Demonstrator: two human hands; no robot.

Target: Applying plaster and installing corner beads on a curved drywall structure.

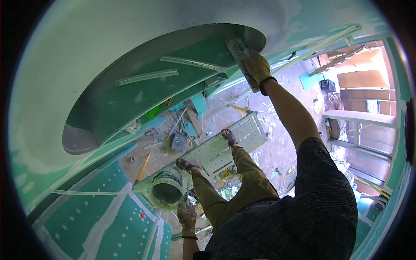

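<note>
My right hand (256, 66) is gloved and closed on a long plastering trowel (236, 52). Its blade lies at the right end of a large oval recess (186, 82) in the white-coated surface above me. Low in the view, my gloved left hand (187, 215) is closed around a slim tool (187, 197) whose kind I cannot make out. Beside that hand, a round bucket (152, 191) smeared with pale compound stands on the work platform (247, 138) under my feet. Two perforated white bead strips, an upper strip (193, 63) and a lower strip (147, 77), lie in the green recess.
Below the platform, the floor is littered with offcuts, a dark bag (178, 141) and scraps. Green board walls (108, 216) with white filled joints rise at lower left. A black crate (328, 85) stands at right, near a window frame (359, 116).
</note>
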